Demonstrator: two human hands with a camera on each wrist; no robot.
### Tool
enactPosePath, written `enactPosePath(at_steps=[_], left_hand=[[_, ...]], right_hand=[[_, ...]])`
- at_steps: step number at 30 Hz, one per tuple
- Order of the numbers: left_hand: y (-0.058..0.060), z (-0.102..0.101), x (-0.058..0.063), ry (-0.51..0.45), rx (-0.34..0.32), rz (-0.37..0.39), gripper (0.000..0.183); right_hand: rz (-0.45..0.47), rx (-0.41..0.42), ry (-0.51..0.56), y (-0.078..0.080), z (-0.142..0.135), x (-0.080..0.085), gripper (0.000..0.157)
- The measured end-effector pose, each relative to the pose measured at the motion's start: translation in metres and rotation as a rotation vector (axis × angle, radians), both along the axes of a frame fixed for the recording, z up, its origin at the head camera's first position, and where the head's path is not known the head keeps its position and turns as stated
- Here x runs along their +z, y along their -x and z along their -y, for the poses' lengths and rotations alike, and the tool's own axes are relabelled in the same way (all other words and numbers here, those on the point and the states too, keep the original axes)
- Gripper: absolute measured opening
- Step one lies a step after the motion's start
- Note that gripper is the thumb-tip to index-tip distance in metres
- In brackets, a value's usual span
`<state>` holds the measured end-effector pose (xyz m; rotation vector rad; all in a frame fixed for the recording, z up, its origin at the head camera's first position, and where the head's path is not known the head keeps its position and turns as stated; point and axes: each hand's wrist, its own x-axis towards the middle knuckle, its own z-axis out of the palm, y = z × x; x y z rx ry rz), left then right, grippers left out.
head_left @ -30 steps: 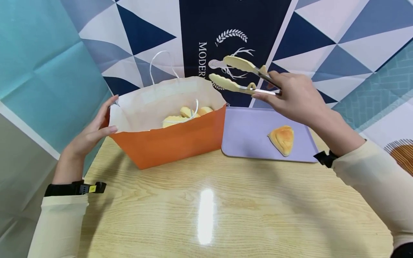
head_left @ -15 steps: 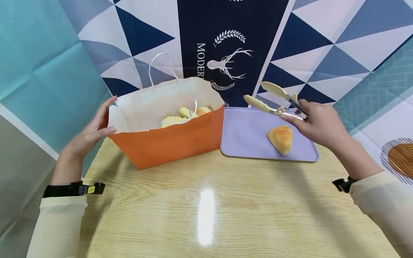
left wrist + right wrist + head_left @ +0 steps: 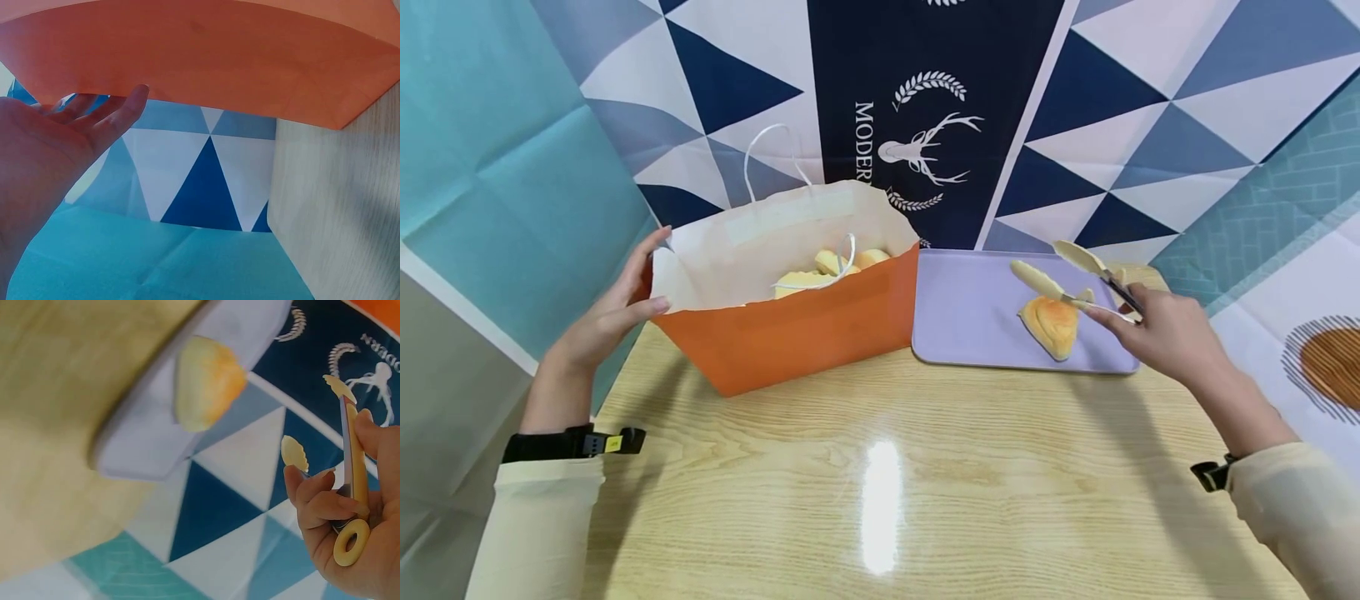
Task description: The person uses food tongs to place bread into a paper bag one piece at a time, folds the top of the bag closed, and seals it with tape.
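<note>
An orange paper bag (image 3: 797, 346) with a white inside stands upright with its mouth spread wide. My left hand (image 3: 602, 321) grips its left end, thumb on the near side of the rim and fingers round the far side. Several pale bread pieces (image 3: 796, 282) show inside the bag. In my right hand (image 3: 1176, 337) are metal tongs (image 3: 1037, 281) with cream tips, held with the tips apart and nothing between them. Those tips hover above a lilac tray (image 3: 962, 312), just behind a triangular golden bread roll (image 3: 1052, 327) lying on it. The right wrist view shows the roll (image 3: 209, 384) too.
A light wooden table (image 3: 790, 475) carries the bag and tray, which stand side by side. Patterned cloth (image 3: 925, 125) hangs close behind them, and teal cloth (image 3: 490, 167) is at the left. A white cord handle (image 3: 775, 133) rises from the bag's back rim.
My right hand has moved right and down with the tongs, from near the bag's right side to over the tray. My left hand stays on the bag.
</note>
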<state>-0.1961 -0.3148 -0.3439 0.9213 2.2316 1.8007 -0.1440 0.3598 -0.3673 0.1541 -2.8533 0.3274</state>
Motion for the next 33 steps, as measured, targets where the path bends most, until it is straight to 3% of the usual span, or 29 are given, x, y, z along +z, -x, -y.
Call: enactPosePath(at_steps=[13,22,33], left_hand=[[-0.001,-0.001,0.001,-0.004,-0.010,-0.005,0.079],[-0.001,-0.001,0.000,-0.008,-0.014,-0.001,0.079],[-0.002,0.000,0.000,0.008,-0.001,0.007,0.079]], right_hand=[[0.109,-0.093,0.014,-0.008,-0.032,-0.038,0.056],[0.197,-0.107,0.065,-0.015,-0.039,-0.052,0.055],[0.274,-0.113,0.110,-0.012,-0.032,-0.060,0.058]])
